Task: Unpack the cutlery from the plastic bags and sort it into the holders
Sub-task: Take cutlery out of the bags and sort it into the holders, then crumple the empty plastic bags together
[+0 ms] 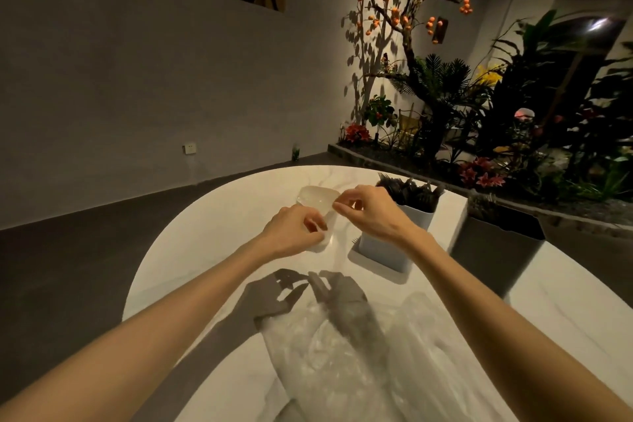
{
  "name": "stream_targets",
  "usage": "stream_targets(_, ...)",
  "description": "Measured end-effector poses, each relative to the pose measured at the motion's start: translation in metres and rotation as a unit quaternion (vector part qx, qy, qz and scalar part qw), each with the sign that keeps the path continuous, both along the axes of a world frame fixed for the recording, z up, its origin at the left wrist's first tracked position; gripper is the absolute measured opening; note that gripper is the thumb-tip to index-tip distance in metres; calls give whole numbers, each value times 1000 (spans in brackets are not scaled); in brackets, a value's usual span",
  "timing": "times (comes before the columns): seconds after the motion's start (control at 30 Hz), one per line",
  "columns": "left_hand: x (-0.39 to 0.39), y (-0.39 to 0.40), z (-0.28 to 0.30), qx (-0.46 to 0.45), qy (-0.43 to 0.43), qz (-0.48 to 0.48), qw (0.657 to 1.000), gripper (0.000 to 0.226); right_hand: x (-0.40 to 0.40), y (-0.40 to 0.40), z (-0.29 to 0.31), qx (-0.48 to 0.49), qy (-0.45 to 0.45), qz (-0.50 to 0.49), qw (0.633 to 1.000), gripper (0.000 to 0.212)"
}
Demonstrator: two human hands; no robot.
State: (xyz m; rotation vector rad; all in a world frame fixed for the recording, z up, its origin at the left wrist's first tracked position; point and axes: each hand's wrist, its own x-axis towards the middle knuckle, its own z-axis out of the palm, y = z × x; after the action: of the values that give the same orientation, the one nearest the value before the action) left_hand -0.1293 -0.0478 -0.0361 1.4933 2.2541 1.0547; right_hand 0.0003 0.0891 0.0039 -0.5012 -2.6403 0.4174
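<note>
White table (pixel 212 250) carries 2 holders (pixel 394 243) (pixel 496 250), plastic bags (pixel 342 353).

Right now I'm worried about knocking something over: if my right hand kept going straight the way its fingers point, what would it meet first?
The clear plastic bag it already pinches; beyond that, probably the left hand, though depth is unclear.

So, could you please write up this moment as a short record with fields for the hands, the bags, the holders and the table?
left hand: left hand pinches the near end of a small clear bag
right hand: right hand pinches the bag's far upper edge
bag contents: cannot tell
holders: white holder with dark cutlery standing in it; dark holder to its right
near edge: heap of clear plastic bags
surface: white table
</note>
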Motion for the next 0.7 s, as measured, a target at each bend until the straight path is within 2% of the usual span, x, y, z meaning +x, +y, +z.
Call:
stream_targets(0.07, 18, -16, -8, -41, -33, -19, 998, 30, 29, -13, -6, -31, -77, 2, 997, 31)
stream_targets(0.13, 40, -33, -20, -96, -55, -32, 993, 56, 59, -26, -20, -51, -188, -33, 980, 48)
stream_targets(0.2, 61, -48, -34, -162, -41, -36, 985, 87, 90, -39, -39, -54, -285, -91, 953, 77)
stream_targets(0.27, 76, -59, -49, -204, 9, -18, 979, 95, 119, -50, -57, -53, -325, -134, 935, 96)
stream_targets(0.3, 81, -62, -55, -207, 26, -2, 978, 84, 131, -54, -63, -50, -329, -145, 932, 96)
stream_targets(0.33, 83, -65, -60, -196, 18, 16, 980, 62, 142, -58, -68, -50, -326, -151, 932, 91)
stream_targets(0.37, 84, -68, -63, -172, -12, 30, 985, 38, 151, -61, -70, -55, -316, -151, 935, 83)
stream_targets(0.4, 85, -70, -63, -152, -53, 35, 986, 25, 161, -64, -71, -64, -302, -152, 939, 75)
stream_targets(0.47, 87, -74, -58, -107, -116, 35, 987, 29, 178, -66, -70, -73, -269, -157, 947, 58)
stream_targets(0.53, 78, -78, -56, -70, -135, 59, 987, 29, 191, -62, -67, -73, -261, -164, 949, 52)
stream_targets(0.63, 68, -86, -51, -17, -156, 66, 985, 10, 208, -57, -56, -78, -335, -165, 924, 61)
stream_targets(0.7, 72, -90, -43, -3, -178, 42, 983, 8, 213, -56, -48, -58, -376, -163, 910, 68)
